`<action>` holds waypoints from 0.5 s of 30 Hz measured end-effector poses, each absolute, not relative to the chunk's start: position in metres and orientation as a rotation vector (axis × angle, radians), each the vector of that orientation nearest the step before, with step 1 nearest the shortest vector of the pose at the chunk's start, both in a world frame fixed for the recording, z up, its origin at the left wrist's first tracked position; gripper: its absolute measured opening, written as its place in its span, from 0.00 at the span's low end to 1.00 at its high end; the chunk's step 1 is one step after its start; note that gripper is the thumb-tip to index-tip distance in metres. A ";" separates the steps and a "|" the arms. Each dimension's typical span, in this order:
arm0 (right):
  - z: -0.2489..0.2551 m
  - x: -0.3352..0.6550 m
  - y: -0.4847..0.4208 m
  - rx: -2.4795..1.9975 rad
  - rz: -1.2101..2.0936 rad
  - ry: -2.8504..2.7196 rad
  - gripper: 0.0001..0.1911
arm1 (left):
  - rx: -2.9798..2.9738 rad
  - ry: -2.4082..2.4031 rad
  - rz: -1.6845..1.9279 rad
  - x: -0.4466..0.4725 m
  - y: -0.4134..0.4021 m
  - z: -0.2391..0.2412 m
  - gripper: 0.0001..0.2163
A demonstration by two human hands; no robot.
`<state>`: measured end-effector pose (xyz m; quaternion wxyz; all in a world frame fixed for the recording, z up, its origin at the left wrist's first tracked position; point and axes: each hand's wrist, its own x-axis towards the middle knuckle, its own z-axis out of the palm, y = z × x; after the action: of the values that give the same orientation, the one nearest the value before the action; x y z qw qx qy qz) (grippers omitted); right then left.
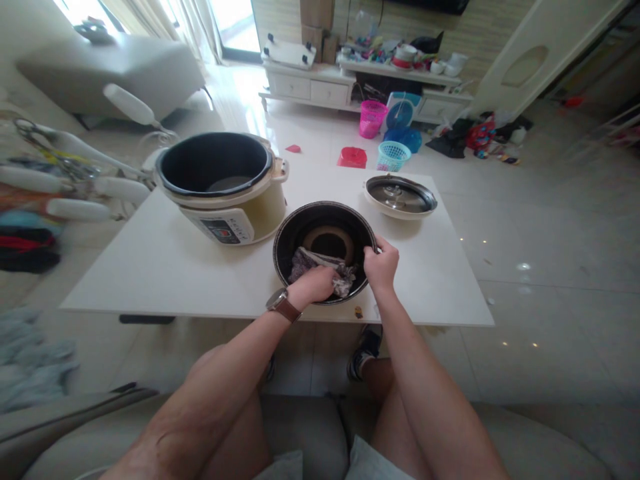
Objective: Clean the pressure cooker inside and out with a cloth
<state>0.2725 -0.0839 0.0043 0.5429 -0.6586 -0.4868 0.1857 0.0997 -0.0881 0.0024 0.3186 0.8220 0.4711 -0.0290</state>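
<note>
Black pot [327, 243] sits near the 6 o'clock edge of the white table [150, 267], mouth up towards us in the head view; we can't tell if its base rests dead flat. Our left hand [316, 284] is down inside it at about 6 o'clock, fingers closed over a bunched, patterned cloth [345, 275]. Our right hand [381, 264] has the rim pinched at roughly 3 o'clock, thumb by the edge.

Handling-wise, we'd guess it's stiff metal, moderately light for its size, not fragile, though the dark inside could scratch and the smooth wall might feel slippery. The rim looks like the best hold: one hand at 3, the other at 9 if we're lifting. The cloth's soft and floppy, so we'd keep it balled up.

Off the pot's 10 o'clock there's a cooker [265, 217], well apart from the upturned lid [405, 198] at 2.
</note>
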 end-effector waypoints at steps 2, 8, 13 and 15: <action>0.007 0.277 -0.082 -1.604 0.423 -1.156 0.14 | 2.234 1.283 -0.136 0.098 -0.091 0.000 0.20; 0.003 0.294 -0.073 -1.606 0.535 -1.162 0.18 | 2.366 1.249 -0.179 0.100 -0.100 0.007 0.17; -0.005 0.297 -0.073 -1.578 0.608 -1.171 0.24 | 2.375 1.244 -0.155 0.100 -0.099 0.006 0.17; -0.003 0.295 -0.075 -1.583 0.587 -1.159 0.22 | 2.366 1.235 -0.120 0.099 -0.099 0.004 0.19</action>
<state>0.2947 -0.0750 -0.0033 0.5201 -0.6602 -0.4833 0.2449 0.0988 -0.0991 0.0045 0.2330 0.8612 0.4496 -0.0436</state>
